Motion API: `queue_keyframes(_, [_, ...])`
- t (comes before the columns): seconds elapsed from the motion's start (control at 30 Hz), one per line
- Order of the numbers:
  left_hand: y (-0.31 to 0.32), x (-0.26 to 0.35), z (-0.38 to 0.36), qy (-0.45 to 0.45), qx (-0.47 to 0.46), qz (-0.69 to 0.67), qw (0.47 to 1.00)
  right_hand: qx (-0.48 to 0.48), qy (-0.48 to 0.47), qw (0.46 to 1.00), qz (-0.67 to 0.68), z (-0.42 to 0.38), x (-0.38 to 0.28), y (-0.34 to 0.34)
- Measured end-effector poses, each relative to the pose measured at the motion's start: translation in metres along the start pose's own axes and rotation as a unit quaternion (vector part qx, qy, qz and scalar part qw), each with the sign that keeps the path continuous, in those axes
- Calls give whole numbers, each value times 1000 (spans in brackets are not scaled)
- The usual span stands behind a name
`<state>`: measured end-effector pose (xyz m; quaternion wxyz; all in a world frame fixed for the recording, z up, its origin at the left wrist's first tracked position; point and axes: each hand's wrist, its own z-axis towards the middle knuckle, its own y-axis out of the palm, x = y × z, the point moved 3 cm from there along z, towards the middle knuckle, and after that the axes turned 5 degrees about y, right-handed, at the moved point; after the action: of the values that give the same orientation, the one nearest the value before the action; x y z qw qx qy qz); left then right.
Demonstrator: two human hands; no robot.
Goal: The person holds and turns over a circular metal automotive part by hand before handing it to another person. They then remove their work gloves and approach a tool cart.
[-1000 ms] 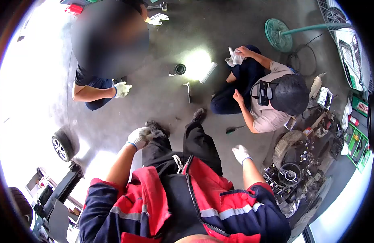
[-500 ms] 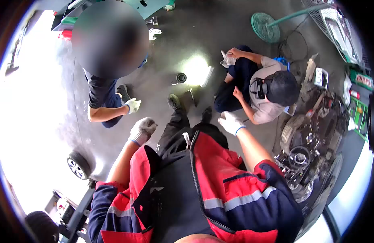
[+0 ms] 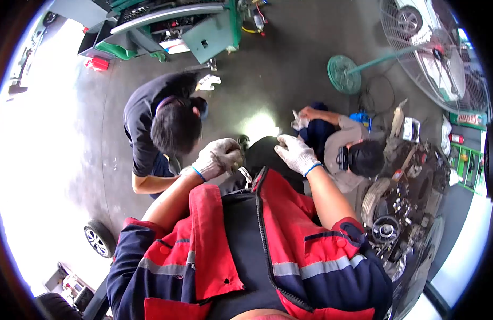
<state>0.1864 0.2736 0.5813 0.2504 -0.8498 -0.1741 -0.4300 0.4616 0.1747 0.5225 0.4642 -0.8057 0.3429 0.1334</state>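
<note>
My left hand (image 3: 220, 158), in a whitish work glove with a blue cuff edge, is curled closed at the middle of the view, with nothing visible in it. Just beyond its fingers lies a small dark round part (image 3: 243, 141) on the floor, partly hidden. My right hand (image 3: 297, 154), gloved the same way, is held a short way to the right with fingers loosely bent and apart, apparently holding nothing. Between the two hands is the dark cloth of my trousers (image 3: 263, 153). A bright patch of light (image 3: 260, 124) falls on the floor beyond them.
One co-worker (image 3: 166, 122) bends forward at left; another (image 3: 353, 154) crouches at right holding a whitish cloth or glove (image 3: 299, 120). Dismantled vehicle parts (image 3: 401, 213) lie at right. A standing fan (image 3: 344, 75), tool cart (image 3: 209, 34) and wheel (image 3: 99, 238) are around.
My hands have come nearer each other and higher in the view. The left co-worker has leaned forward. The view has tilted up, showing more of the tool cart and fan.
</note>
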Motion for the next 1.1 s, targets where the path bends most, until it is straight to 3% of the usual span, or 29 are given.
queue_keyframes(0.1, [-21,12,40,39,46,37,998,-5,-41,999,-11,53,-6,-37])
queue_keyframes(0.2, [-61,43,87,-10,59,23,998,4,-23,1000,19,120,3,-70])
queue_keyframes(0.27, [-90,44,131,48,118,94,987,-7,-28,998,61,172,3,-101])
queue_keyframes(0.37, [-139,56,186,-13,178,111,978,-33,-43,998,-12,243,-8,-155])
queue_keyframes(0.4, [-151,41,203,-5,215,72,974,-71,-24,996,-45,251,-32,-187])
queue_keyframes(0.47, [-182,41,227,-87,225,102,965,-101,-44,988,-109,277,-49,-236])
queue_keyframes(0.53, [-210,28,244,-25,315,94,944,-101,-74,989,-79,314,-40,-270])
queue_keyframes(0.57, [-212,-20,262,-19,348,8,937,-80,-79,990,-89,333,-35,-287])
queue_keyframes(0.67, [-254,31,257,-200,347,-39,915,-68,-53,990,-113,374,-31,-332])
queue_keyframes(0.77, [-297,22,264,-229,430,-117,866,-50,-68,994,-65,419,-12,-344])
queue_keyframes(0.83, [-334,-60,286,-82,492,10,867,-66,-42,996,-34,435,-14,-351])
queue_keyframes(0.9, [-387,-61,299,-72,540,-69,836,-68,-36,992,-104,446,-19,-362])
queue_keyframes(0.93, [-421,-34,305,-165,539,-188,804,-78,-20,989,-127,451,-26,-366])
queue_keyframes(0.97, [-454,-60,320,-103,577,-126,801,-81,-8,985,-150,460,-20,-368])
queue_keyframes(1.0, [-482,-50,330,-130,582,-136,791,-92,-3,980,-177,469,-16,-370])
queue_keyframes(1.03, [-511,-52,339,-102,597,-38,795,-110,16,977,-182,478,-14,-374])
queue_keyframes(1.07, [-536,-39,346,-82,590,-139,791,-129,35,973,-187,484,-8,-379])
queue_keyframes(1.1, [-561,-50,362,-54,606,-154,779,-116,22,979,-165,493,16,-379])
